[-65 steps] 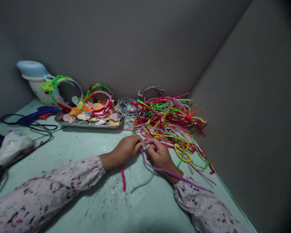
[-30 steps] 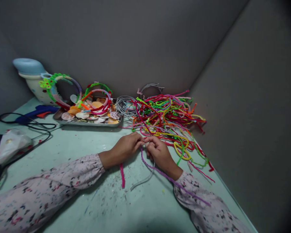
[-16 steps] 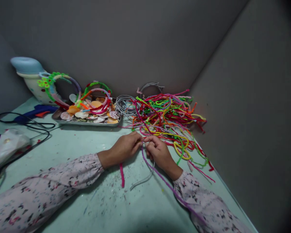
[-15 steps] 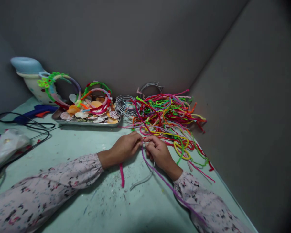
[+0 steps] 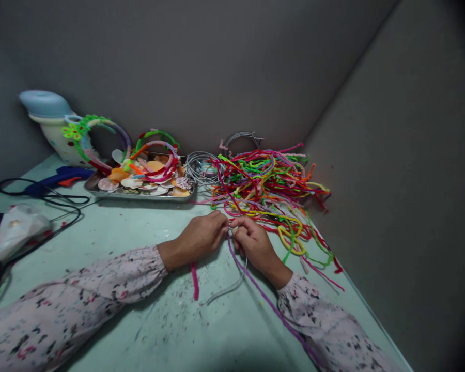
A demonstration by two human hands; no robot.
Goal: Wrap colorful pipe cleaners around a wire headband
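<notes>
My left hand (image 5: 204,233) and my right hand (image 5: 256,245) meet fingertip to fingertip above the table's middle, both pinched closed. From between them a purple pipe cleaner (image 5: 258,288) trails down toward my right sleeve. A curved grey wire (image 5: 228,293) comes out below my right hand. Under my left hand hangs a pink fuzzy end (image 5: 195,281); it looks like part of the wire is wrapped in pink pipe cleaner, though my fingers hide where they join. My left fingers grip this wire, and my right fingers pinch at the purple strand's upper end.
A metal tray (image 5: 139,197) of seashells holds wrapped hoops (image 5: 160,178). Beside it lie coiled grey wire (image 5: 199,168) and a heap of coloured pipe cleaners (image 5: 263,181). At left are a blue glue gun (image 5: 58,178), its black cord, a plastic bag (image 5: 21,227) and a blue-lidded container (image 5: 48,124).
The trailing purple pipe cleaner has swung slightly left at its lower end. Both hands keep their pinch in nearly the same place.
</notes>
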